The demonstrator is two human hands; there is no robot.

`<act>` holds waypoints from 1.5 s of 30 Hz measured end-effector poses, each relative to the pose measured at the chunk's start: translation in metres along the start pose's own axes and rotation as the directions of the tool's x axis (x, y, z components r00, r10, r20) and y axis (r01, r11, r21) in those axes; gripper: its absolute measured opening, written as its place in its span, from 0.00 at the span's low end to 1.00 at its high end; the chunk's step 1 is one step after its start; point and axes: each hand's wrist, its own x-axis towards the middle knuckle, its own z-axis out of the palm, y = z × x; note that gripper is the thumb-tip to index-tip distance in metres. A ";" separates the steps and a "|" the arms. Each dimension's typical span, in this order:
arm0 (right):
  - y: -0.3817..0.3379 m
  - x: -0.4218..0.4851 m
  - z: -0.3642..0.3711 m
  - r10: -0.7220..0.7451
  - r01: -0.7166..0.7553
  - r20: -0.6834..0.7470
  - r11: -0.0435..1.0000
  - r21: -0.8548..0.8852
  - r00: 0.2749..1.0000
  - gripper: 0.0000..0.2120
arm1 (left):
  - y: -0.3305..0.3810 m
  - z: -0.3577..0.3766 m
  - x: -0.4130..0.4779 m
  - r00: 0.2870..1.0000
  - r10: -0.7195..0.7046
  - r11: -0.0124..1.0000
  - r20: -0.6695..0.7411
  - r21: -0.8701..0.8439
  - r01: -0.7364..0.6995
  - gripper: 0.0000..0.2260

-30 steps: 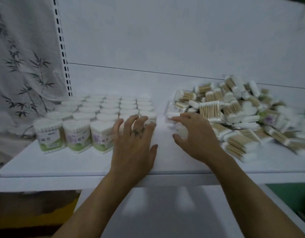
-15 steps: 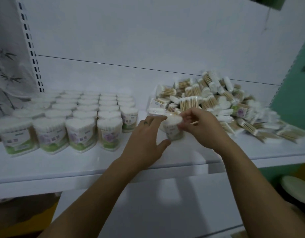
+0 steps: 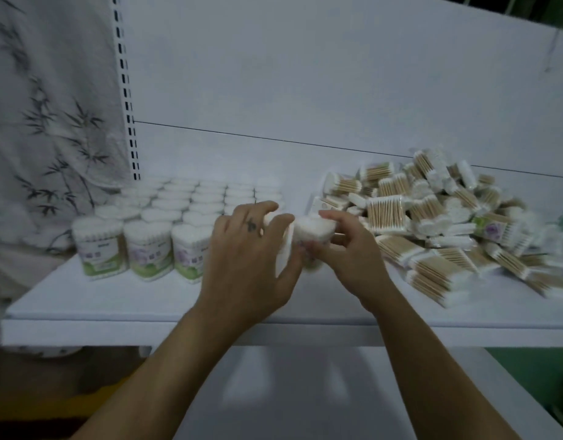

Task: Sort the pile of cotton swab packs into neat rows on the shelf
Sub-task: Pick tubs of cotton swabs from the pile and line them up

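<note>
Gripping one pack [image 3: 311, 231] in both hands, up off the shelf [image 3: 140, 300], right over the gap between the rows [image 3: 178, 211] and the pile [image 3: 448, 223]. Wrapping it from the left with the left hand [image 3: 246, 265]: fingers curled over the top, thumb tucked beneath. Pinching it from the right with the right hand [image 3: 353, 258]: fingers on the upper edge, thumb under. Tilted, white cotton top towards the camera. Too blurred there for any reading of the label.

Over on the left, upright packs shoulder to shoulder, white tops up, green-and-lilac labels along the front line, lined up all the way to the back panel [image 3: 305, 74]. Partly hidden behind the left hand at the near right corner.

Over on the right, well apart from the rows, a loose heap lying every which way. Wooden sticks and white tips on show, spilling close to the front edge.

Further left, past the slotted upright [image 3: 126, 90], a pale curtain [image 3: 45, 138] with inked bamboo. Down below, between the forearms, a lower shelf [image 3: 305, 392], also white.
</note>
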 end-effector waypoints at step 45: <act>0.014 0.053 0.030 -0.067 0.164 0.249 0.905 -0.392 0.966 0.22 | -0.014 0.026 0.009 0.968 -0.043 0.971 0.246 0.237 -0.017 0.17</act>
